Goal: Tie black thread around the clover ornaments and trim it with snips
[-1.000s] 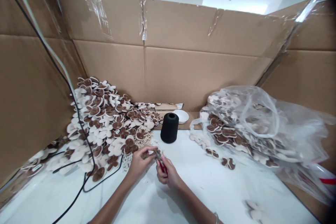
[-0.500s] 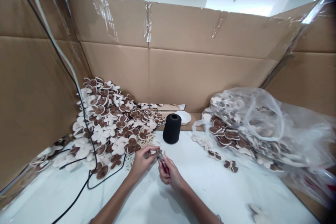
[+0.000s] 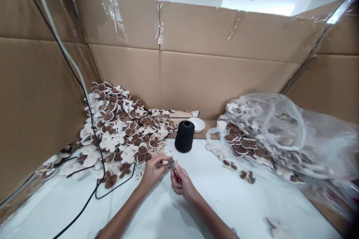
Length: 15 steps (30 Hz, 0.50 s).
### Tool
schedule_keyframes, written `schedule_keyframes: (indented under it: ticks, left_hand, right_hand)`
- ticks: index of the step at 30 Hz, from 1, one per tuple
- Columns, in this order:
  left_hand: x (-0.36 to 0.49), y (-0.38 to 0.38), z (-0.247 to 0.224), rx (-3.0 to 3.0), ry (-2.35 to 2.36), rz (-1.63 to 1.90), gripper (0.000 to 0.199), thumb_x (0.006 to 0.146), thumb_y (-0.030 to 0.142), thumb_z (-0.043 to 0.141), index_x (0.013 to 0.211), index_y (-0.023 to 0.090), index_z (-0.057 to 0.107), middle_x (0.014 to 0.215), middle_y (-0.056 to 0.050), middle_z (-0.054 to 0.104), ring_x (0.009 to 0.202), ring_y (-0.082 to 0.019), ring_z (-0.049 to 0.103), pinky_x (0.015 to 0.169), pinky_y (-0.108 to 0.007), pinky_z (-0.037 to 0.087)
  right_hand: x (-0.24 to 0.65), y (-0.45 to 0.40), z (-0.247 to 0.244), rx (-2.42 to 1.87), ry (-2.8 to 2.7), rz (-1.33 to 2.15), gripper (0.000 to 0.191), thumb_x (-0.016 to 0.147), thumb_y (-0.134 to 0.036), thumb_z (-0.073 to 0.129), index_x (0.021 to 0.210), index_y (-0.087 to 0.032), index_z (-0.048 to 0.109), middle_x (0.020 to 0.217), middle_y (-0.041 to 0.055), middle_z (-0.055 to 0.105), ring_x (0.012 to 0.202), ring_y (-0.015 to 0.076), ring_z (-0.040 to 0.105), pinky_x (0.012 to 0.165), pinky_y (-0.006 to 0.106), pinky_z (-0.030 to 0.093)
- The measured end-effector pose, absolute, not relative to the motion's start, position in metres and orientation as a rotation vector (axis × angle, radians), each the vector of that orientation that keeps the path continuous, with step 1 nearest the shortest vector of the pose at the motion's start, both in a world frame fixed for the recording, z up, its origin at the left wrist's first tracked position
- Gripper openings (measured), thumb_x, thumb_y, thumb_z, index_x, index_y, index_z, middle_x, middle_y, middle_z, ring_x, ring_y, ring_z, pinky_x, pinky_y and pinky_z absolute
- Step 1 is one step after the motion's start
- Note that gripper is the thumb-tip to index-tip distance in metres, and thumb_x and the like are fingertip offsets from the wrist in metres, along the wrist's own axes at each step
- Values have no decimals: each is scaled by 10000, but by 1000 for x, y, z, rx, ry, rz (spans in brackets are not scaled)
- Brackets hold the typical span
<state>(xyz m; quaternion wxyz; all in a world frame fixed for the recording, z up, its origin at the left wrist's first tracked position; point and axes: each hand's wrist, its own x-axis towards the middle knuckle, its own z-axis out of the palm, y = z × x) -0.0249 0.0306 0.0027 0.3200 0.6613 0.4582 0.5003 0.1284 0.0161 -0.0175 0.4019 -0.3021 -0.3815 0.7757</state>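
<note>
Fingers [image 3: 159, 158] had a huge heap of brown-and-white, petal-shaped fabric pieces [image 3: 110, 142] off to their left. The left hand [image 3: 153, 173] was pinching a small brownish piece [image 3: 160, 164], thumb against index finger, too blurry to say what exactly. The right hand [image 3: 183, 185] had its fingers wrapped round a red-handled metal hand tool [image 3: 177, 177], tip right at the left fingertips; couldn't tell if it was biting. Just past the fingers stood a black cone-shaped spool [image 3: 184, 140], then a shallow white bowl [image 3: 198, 125]. Right of them lay a brown, cord-tied petal piece [image 3: 247, 176], then a clear plastic bag [image 3: 316, 149] of more. I'd call the pinched piece half-done, with loads of others left untouched, though which side was finished stock, no idea.
</note>
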Motion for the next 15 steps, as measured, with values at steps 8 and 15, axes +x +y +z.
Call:
schedule_keyframes:
  ticks: [8, 15]
  left_hand:
    - [-22, 29, 1, 1765, 1205, 1294, 158, 795, 210, 661, 931, 181, 736, 844, -62, 702, 761, -178, 624, 694, -260, 481]
    - [-11, 24, -5, 1867, 1133, 1197, 129, 819, 177, 596, 842, 172, 724, 801, -61, 695, 744, -180, 616, 681, -268, 459]
  right_hand:
    - [128, 17, -24, -752, -983, 1901, 517, 774, -701, 563, 742, -206, 416, 414, -132, 303, 308, 14, 113, 283, 141, 85]
    - [132, 19, -11, -737, -899, 1805, 503, 800, -701, 524, 735, -214, 417, 390, -140, 251, 311, 26, 96, 296, 157, 90]
